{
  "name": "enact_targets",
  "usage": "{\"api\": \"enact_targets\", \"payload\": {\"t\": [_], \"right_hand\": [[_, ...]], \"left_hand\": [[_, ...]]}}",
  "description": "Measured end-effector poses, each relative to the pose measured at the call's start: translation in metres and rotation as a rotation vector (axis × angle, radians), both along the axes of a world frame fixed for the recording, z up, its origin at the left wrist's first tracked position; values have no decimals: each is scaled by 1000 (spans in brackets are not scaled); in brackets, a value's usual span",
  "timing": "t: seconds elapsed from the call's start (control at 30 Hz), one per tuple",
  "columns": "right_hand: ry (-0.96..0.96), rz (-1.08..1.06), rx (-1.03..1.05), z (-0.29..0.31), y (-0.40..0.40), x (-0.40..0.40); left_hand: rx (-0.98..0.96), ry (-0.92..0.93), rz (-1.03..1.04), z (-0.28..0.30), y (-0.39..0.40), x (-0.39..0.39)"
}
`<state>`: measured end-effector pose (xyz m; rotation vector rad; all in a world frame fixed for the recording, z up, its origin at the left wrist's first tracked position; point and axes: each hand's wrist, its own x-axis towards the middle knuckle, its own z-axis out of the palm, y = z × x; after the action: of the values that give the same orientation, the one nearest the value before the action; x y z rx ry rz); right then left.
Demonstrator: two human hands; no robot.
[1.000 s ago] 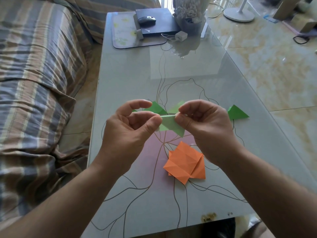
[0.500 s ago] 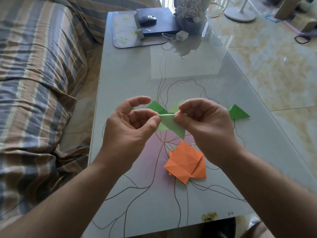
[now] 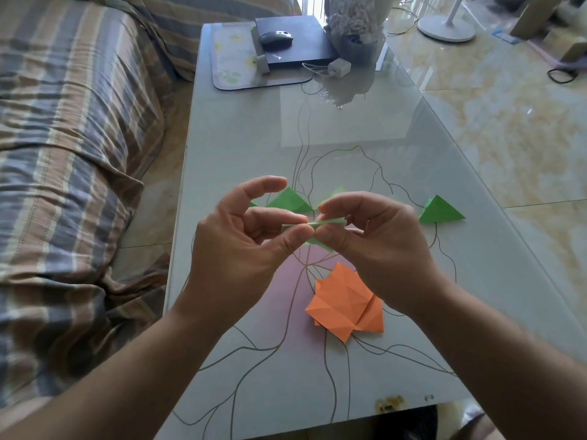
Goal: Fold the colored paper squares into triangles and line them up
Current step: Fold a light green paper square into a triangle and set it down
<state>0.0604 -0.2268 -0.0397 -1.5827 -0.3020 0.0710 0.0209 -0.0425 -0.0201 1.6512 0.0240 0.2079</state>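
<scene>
now both hands (image 3: 317, 236) pinching green paper (image 3: 320, 242), over orange stack (image 3: 344, 301)

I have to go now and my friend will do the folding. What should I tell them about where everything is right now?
Left hand and right hand: both pinch one green paper above the table, partly folded.
Done: green triangles lie in a row behind the hands, one by the left fingers, one at the far right; others are partly hidden.
Left: finish this green piece and add it to the row. The orange papers, creased, wait on the table below the right wrist.
</scene>
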Motion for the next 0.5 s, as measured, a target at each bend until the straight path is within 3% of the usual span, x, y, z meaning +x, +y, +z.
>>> {"api": "enact_targets", "payload": {"t": [0.5], "right_hand": [[-114, -32, -130, -5, 1, 2]], "left_hand": [[1, -4, 18, 3, -1, 1]]}}
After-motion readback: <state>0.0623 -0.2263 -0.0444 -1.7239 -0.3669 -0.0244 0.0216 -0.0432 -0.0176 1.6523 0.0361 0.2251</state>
